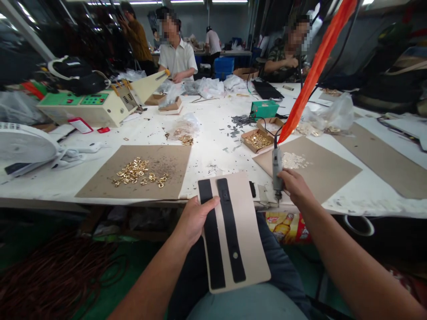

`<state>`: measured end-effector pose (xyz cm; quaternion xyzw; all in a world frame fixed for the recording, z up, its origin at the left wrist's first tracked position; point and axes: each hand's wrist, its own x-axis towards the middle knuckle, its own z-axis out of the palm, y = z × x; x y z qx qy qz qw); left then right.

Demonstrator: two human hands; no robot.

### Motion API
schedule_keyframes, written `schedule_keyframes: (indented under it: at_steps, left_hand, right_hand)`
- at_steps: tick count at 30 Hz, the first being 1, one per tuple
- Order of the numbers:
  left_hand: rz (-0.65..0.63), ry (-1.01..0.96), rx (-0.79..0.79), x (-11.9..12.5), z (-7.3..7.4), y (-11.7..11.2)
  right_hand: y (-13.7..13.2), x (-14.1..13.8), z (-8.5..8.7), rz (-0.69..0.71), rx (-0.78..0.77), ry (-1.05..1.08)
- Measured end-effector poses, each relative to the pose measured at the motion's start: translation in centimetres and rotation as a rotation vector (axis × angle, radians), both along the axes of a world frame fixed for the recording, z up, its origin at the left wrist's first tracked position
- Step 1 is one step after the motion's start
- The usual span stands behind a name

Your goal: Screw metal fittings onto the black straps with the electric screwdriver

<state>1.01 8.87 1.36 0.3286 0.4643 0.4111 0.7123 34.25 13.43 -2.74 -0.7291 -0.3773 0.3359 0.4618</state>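
Observation:
My left hand (193, 218) grips the left edge of a beige board (248, 231) that rests on my lap, thumb lying across the upper part of one strap. Two black straps (230, 231) lie lengthwise on the board side by side. My right hand (295, 186) is closed around a grey electric hand tool (276, 171), held upright with its tip pointing down at the table's front edge. A black cable runs up from the tool's top.
A brown mat with a heap of gold metal rings (138, 172) lies left on the white table (213, 129). A small box of gold fittings (256, 141), a green box (263, 109), a cream machine (96, 106) and an orange strip (313, 71) are near. People sit across the table.

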Motion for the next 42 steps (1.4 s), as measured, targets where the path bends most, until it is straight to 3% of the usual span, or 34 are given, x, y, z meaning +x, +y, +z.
schedule_keyframes:
  at_steps: [6, 12, 15, 22, 27, 31, 37, 42]
  left_hand:
    - [0.043, 0.097, -0.004, 0.4, -0.9, 0.4]
    - [0.036, 0.099, 0.002, 0.7, -1.6, 0.9]
    - [0.042, 0.096, -0.009, 0.7, -1.7, 1.1]
    - [0.075, 0.016, -0.006, 0.8, -1.7, 1.4]
    - [0.094, 0.019, 0.021, 0.7, -1.7, 1.1]
    - [0.070, 0.043, 0.047, 0.6, -1.2, 0.5]
    - [0.098, 0.139, 0.115, 0.6, -0.6, 0.2]
    - [0.090, 0.129, 0.152, 0.8, -0.6, 0.0]
  right_hand:
    - [-0.3, -4.7, 3.2, 0.010, 0.212, 0.472]
    - [-0.8, -11.6, 8.7, 0.366, 0.634, 0.757]
    - [-0.5, -14.5, 9.8, 0.480, 0.646, 0.688]
    - [0.1, -18.5, 8.0, 0.429, 0.641, 0.659]
    - [-0.2, -19.0, 6.5, 0.462, 0.637, 0.581]
    - [-0.5, -19.1, 6.3, 0.427, 0.714, 0.462]
    - [-1.3, -19.1, 7.3, 0.430, 0.728, 0.576]
    - [-1.4, -19.4, 6.0, 0.435, 0.696, 0.562]
